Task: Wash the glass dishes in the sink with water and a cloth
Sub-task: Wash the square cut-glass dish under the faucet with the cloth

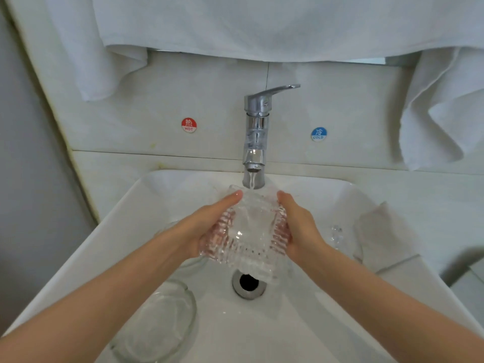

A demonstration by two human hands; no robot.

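A square ribbed glass dish (248,231) is held over the white sink (131,205), under the running tap (255,142). A thin stream of water falls onto its far edge. My left hand (207,226) grips the dish's left side, thumb lying along the rim. Its right side is gripped by my right hand (301,226), with the fingers under the glass. A round glass dish (159,328) lies in the basin at the near left. A grey-white cloth (379,231) lies on the basin's right slope, with a small glass piece (336,233) beside it.
The drain hole (248,284) sits right below the held dish. White towels (288,27) hang above the tap and down both sides. Red hot (189,125) and blue cold (318,134) stickers flank the tap on the tiled wall.
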